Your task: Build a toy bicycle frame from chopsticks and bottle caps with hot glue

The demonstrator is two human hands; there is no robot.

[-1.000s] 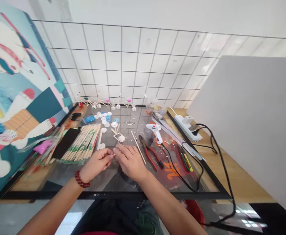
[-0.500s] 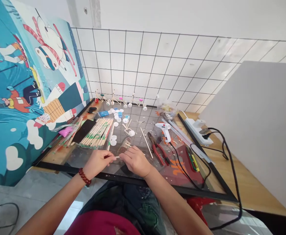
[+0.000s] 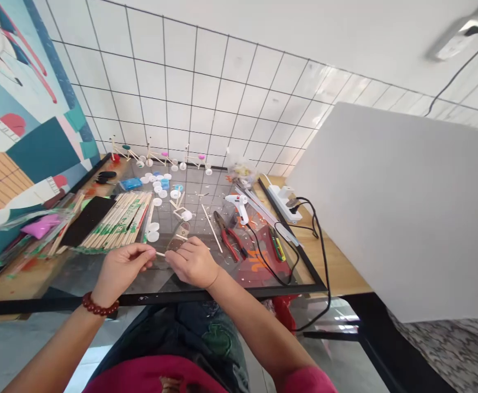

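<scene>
So the chopsticks (image 3: 118, 222) are at about 12 o'clock from the left hand (image 3: 119, 268), which has thumb and fingertips pinched on a short stick (image 3: 160, 254). That's at the left hand's 2 o'clock and the right hand's (image 3: 193, 265) 9-to-10. Right fingers are curled in at its other end, grip kinda hidden. Pliers (image 3: 231, 240): right hand's 2 o'clock.
</scene>
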